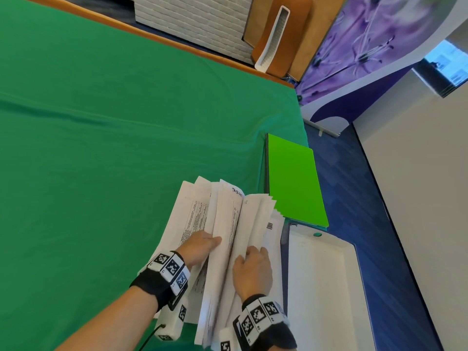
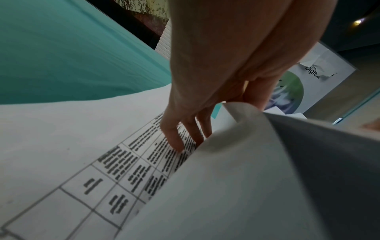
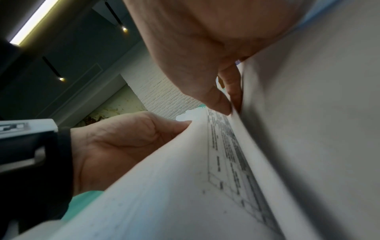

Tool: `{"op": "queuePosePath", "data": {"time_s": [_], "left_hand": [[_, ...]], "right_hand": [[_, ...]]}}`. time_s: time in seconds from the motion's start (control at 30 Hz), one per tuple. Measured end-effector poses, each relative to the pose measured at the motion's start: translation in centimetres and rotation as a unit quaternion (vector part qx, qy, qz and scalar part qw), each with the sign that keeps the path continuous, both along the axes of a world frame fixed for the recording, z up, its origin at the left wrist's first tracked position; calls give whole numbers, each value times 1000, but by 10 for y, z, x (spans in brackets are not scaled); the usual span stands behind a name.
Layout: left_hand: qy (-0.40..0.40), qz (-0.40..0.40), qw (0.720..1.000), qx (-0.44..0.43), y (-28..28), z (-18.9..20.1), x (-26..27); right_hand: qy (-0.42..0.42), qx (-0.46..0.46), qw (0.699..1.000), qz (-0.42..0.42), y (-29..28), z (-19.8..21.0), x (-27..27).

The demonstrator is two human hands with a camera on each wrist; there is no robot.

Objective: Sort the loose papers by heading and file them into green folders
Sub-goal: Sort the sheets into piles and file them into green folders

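Observation:
A thick stack of white printed papers [image 1: 195, 211] lies fanned at the right front of the green-clothed table [image 1: 101, 148]. My left hand [image 1: 201, 245] has straight fingers [image 2: 174, 139] tucked onto a sheet with a printed table [image 2: 123, 175], under a lifted bundle, and its thumb lies against that bundle [image 3: 164, 194]. My right hand [image 1: 253, 269] pinches the edge of further sheets between thumb [image 3: 220, 104] and forefinger, holding them apart. A handwritten heading [image 1: 237, 192] shows at one sheet's top. Bright green folders [image 1: 293, 178] lie stacked just beyond the papers at the table's right edge.
A white tray [image 1: 321, 287] sits right of the papers, near the table's right front corner. Blue carpet [image 1: 354, 198] and a white wall lie past the right edge. Green cloth stretches to the left and far side. Boards and a white brick-pattern panel [image 1: 192, 19] lean behind the table.

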State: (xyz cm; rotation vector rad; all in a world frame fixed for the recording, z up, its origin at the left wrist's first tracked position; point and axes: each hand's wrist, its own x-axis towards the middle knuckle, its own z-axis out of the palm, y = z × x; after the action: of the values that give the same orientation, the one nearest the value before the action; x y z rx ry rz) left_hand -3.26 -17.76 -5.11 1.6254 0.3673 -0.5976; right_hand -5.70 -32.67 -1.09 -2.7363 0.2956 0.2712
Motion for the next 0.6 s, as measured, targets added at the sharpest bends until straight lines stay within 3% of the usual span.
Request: {"op": "queuePosePath", "data": {"time_s": [0.13,0.3,0.43,0.6], "left_hand": [[21,12,1000,0,5,-4,1],[0,6,1000,21,5,-5,0],[-47,-14,997,60,-8,10,-5],[-66,-42,986,149,-23,14,-14]], "right_hand": [[-10,12,1000,-13,-11,2,1],[-65,104,992,-32,-29,8,-4],[-70,27,995,58,-31,14,-5],[26,-3,995,93,-24,11,-1]]}}
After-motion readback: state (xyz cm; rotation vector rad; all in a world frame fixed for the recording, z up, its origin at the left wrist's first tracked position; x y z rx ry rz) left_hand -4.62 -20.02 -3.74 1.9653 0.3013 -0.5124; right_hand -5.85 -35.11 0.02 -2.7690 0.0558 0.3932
